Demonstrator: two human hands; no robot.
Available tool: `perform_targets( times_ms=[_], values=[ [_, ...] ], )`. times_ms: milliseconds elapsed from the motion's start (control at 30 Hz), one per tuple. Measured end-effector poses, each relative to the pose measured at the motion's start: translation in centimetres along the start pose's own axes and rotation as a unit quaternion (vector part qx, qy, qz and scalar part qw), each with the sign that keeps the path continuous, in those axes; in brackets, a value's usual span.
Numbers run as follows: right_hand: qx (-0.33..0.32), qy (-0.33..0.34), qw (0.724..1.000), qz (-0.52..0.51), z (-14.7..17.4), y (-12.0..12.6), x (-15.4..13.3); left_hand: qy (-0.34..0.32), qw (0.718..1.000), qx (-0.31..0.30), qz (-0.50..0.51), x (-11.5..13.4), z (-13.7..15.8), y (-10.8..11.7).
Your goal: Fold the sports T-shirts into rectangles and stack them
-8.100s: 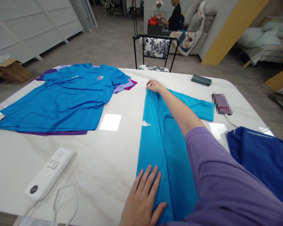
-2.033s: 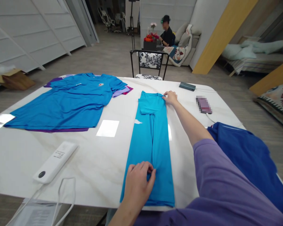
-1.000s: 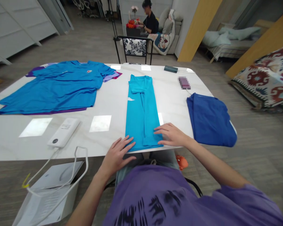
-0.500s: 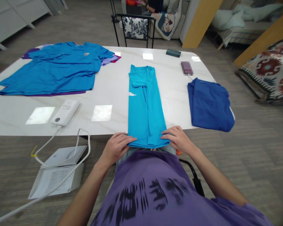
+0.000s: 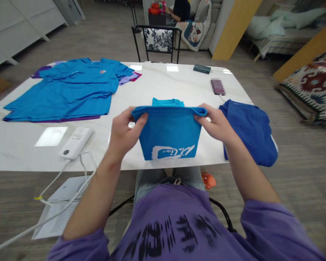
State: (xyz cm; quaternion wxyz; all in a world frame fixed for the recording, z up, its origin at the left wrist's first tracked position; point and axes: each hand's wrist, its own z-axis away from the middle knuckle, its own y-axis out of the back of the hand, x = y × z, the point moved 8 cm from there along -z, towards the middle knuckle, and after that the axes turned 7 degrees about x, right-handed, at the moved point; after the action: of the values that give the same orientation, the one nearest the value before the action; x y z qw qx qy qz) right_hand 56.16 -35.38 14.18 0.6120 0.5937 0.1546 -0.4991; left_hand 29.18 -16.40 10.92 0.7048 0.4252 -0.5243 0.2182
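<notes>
A turquoise T-shirt (image 5: pixel 170 130) is doubled over on the table in front of me, its lower half lifted so that white lettering shows near the bottom fold. Its hem is raised, gripped at the left corner by my left hand (image 5: pixel 126 128) and at the right corner by my right hand (image 5: pixel 216 123). Both thumbs press on the near side of the cloth. Beyond the raised hem the shirt's collar end lies flat on the white table (image 5: pixel 125 145).
Several spread shirts, a blue T-shirt (image 5: pixel 78 90) on top, lie at left. A folded dark blue garment (image 5: pixel 247 130) lies at right. A white cabled device (image 5: pixel 76 143), a dark case (image 5: pixel 201 69) and a blurred-out object (image 5: pixel 217 87) are also there. A chair (image 5: pixel 159 41) stands opposite.
Both hands have lifted the shirt's hem from the table's near edge and carried it away from me toward the collar, doubling the shirt. Its printed side now shows.
</notes>
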Motion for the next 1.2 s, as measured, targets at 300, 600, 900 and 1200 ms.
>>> perform_targets(
  times_ms=[300,600,900,1200],
  values=[
    [0.001,-0.106,0.965,0.241,-10.4,-10.1,18.0,0.019,0.97,-0.122,-0.21,-15.4,-6.3,-15.0],
    [-0.126,-0.105,0.949,0.27,-7.1,-13.4,18.6,0.052,0.929,-0.261,-0.256,-17.8,-1.8,-17.7],
    [0.017,-0.308,0.915,0.261,-8.1,-8.5,21.9,0.213,0.942,-0.093,-0.24,-22.8,-9.4,-15.2],
    [-0.034,-0.262,0.96,0.095,-9.5,-9.2,18.4,0.19,0.965,-0.117,-0.139,-16.7,-10.1,-16.1]
  ],
)
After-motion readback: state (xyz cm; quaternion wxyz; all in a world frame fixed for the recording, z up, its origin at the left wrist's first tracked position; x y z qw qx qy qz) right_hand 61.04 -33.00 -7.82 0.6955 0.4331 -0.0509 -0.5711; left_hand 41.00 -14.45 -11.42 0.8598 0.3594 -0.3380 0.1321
